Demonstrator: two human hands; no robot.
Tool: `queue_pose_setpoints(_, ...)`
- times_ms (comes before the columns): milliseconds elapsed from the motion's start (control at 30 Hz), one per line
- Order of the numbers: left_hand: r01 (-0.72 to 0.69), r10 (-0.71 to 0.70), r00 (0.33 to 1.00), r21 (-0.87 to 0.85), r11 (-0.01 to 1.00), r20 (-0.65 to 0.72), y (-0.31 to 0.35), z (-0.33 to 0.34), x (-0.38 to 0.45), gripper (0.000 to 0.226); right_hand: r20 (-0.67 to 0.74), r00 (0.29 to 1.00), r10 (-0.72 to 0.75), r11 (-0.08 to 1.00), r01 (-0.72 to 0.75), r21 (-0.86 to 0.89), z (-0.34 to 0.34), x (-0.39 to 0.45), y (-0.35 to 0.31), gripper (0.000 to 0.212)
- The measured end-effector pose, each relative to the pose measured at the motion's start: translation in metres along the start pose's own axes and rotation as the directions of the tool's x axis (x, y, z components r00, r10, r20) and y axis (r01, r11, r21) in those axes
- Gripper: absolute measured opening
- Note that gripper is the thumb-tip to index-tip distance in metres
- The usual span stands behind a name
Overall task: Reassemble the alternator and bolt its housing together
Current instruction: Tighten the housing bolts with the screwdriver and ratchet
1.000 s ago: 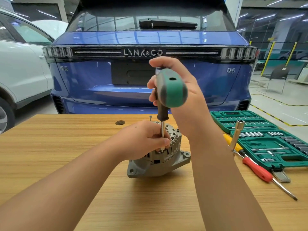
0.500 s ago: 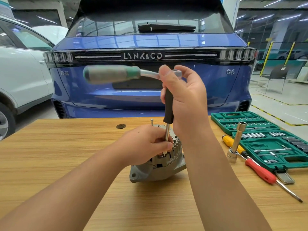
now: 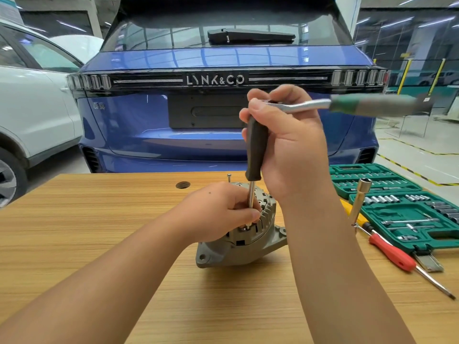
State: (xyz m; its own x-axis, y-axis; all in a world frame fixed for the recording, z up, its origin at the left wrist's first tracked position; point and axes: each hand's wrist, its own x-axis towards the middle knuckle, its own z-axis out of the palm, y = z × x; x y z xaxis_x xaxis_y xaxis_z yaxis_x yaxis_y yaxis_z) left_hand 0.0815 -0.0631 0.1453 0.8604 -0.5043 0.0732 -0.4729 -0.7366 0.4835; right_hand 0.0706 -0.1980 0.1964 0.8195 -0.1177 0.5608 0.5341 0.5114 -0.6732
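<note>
Ratchet and extension bar being applied to the alternator housing.

The alternator (image 3: 242,234) is sitting on the wooden surface (image 3: 99,219), tilted slightly. The right hand (image 3: 293,145) is closing its grip around the head of the ratchet (image 3: 347,105), thumb against the black extension bar (image 3: 255,150), which is standing upright with its tip meeting the housing top. The left hand (image 3: 216,212) is curling its fingers around the lower shaft, resting on the alternator. A socket set (image 3: 397,202) and a red screwdriver (image 3: 392,254) are lying to the right.

alternator (image 3: 244,240) on table (image 3: 87,232), socket case (image 3: 407,212) right
</note>
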Motion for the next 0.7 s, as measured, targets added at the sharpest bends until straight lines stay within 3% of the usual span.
queue_pose_setpoints(67, -0.007, 0.007, 1.000, -0.003, 1.000, 0.007, 0.001, 0.000, 0.000, 0.015, 0.028, 0.980, -0.199, 0.942, 0.199, -0.271, -0.001, -0.002, 0.003, 0.022)
queue_pose_setpoints(133, -0.007, 0.007, 1.000, -0.016, 1.000, 0.007, 0.001, 0.000, -0.001, 0.015, 0.120, 0.964, -0.237, 0.893, 0.265, -0.364, -0.002, -0.001, 0.007, 0.028)
queue_pose_setpoints(233, 0.007, -0.007, 1.000, -0.025, 1.000, -0.004, -0.001, 0.000, -0.001, 0.013, 0.228, 0.966, -0.124, 0.929, 0.194, -0.315, -0.001, 0.002, 0.011, 0.037)
queue_pose_setpoints(433, 0.005, -0.005, 1.000, -0.006, 1.000, -0.020, -0.001, 0.000, 0.000, 0.014, 0.282, 0.959, 0.030, 0.999, -0.035, 0.011, -0.005, 0.009, 0.009, 0.037)
queue_pose_setpoints(600, 0.004, -0.004, 1.000, -0.014, 1.000, -0.013, -0.002, 0.000, 0.001, 0.012, 0.234, 0.969, 0.083, 0.997, -0.078, -0.028, -0.005, 0.010, 0.009, 0.035)
queue_pose_setpoints(700, 0.003, -0.003, 1.000, -0.001, 1.000, -0.013, -0.003, 0.001, 0.002, 0.012, 0.116, 0.993, 0.004, 0.995, 0.009, -0.104, -0.003, 0.004, 0.011, 0.043)
